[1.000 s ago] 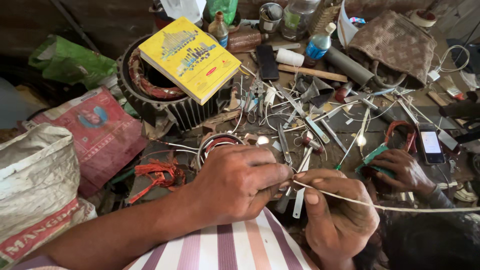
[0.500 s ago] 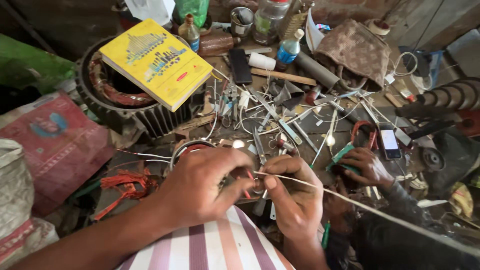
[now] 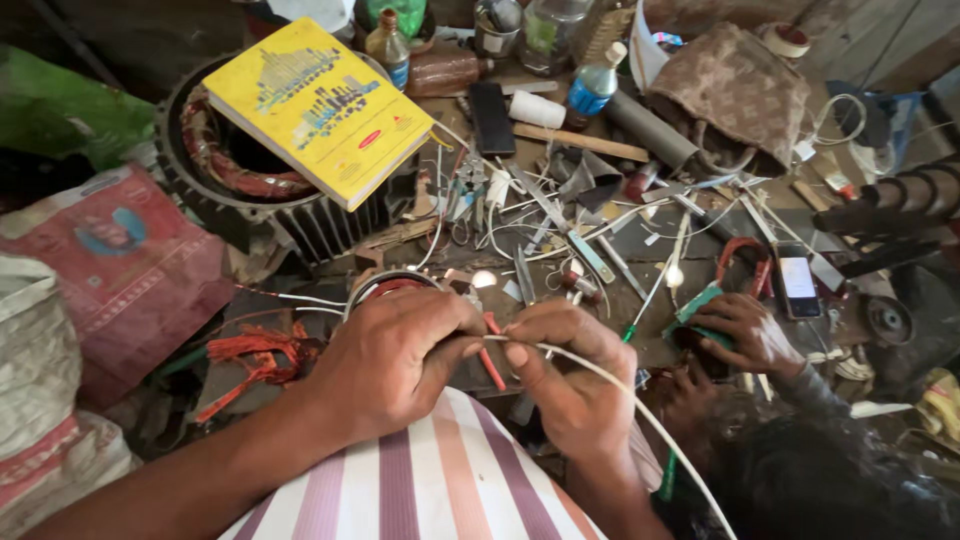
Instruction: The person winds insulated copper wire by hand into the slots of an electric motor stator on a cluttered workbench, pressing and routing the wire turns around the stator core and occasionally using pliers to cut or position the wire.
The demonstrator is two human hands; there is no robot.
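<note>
Above the cluttered table (image 3: 560,110), our left hand (image 3: 395,360) and right hand (image 3: 570,385) pinch a thin white sleeved wire (image 3: 600,375), apparently threading it; feeding onward needs steady fingers.

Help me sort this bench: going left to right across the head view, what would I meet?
Red sack → yellow book on the motor housing → left hand → right hand, both on a white wire → another person's hand → phone.
</note>
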